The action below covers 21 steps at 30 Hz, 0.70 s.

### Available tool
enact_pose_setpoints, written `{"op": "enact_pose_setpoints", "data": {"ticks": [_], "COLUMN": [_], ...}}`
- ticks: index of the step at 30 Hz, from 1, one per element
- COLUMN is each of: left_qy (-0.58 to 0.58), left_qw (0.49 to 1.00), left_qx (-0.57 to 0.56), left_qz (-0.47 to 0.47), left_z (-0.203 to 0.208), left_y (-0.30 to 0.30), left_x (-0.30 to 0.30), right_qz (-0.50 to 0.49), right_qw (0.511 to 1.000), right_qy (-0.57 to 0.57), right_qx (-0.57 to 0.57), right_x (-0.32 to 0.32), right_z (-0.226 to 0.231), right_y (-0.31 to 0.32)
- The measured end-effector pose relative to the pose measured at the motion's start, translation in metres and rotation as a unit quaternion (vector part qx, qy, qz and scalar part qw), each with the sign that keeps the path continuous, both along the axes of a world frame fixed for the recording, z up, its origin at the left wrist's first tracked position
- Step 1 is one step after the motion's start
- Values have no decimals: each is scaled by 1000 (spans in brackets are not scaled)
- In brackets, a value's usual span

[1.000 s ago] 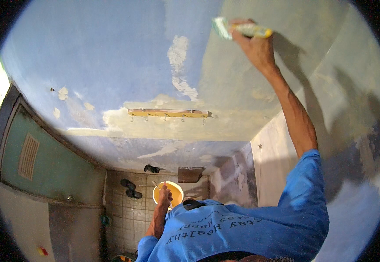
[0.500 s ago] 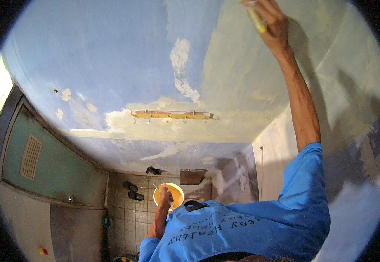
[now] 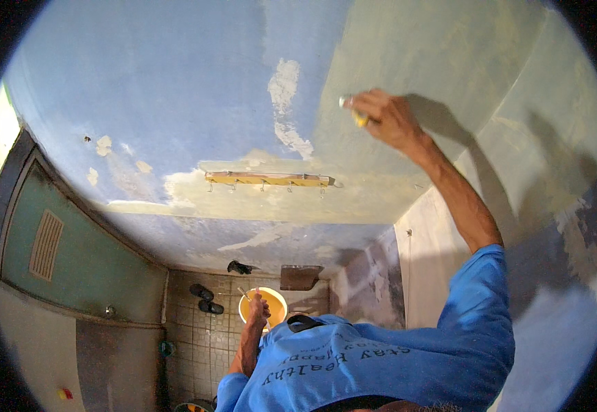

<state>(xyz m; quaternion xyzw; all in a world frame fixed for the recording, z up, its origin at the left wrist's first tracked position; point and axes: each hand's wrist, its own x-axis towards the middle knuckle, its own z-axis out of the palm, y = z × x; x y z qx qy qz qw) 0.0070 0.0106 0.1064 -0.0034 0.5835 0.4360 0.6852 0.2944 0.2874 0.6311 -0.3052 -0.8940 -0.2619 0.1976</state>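
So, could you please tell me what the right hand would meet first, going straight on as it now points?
The right hand, with its brush, would probably meet the wall first, though depth here is unclear.

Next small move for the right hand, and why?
Probably ease the yellow-handled brush left toward the blue wall area: the right hand has it over the pale-green area, just right of where that meets the blue.

Uneven indoor light, far-left glare, soft shadows across the wall [image 3: 230, 103], fisheye-bent edges, black corners
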Motion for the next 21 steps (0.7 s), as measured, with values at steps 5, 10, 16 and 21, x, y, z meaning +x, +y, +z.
{"op": "enact_pose_setpoints", "data": {"ticks": [5,10,16,21], "left_qy": [1,-13,-5,16], "left_qw": [1000,996,999,999], "left_qx": [31,81,43,35], "left_qz": [-5,-22,-13,-12], "left_z": [-18,-30,-32,-19], "left_y": [-4,-8,-7,-6], "left_x": [0,-4,-5,0], "right_qz": [-51,81,37,36], "right_qw": [990,962,956,981], "right_qy": [131,120,-29,-52], "right_qx": [27,231,289,181], "right_x": [-8,-23,-20,-20], "right_z": [91,151,63,-61], "right_y": [11,3,17,8]}}
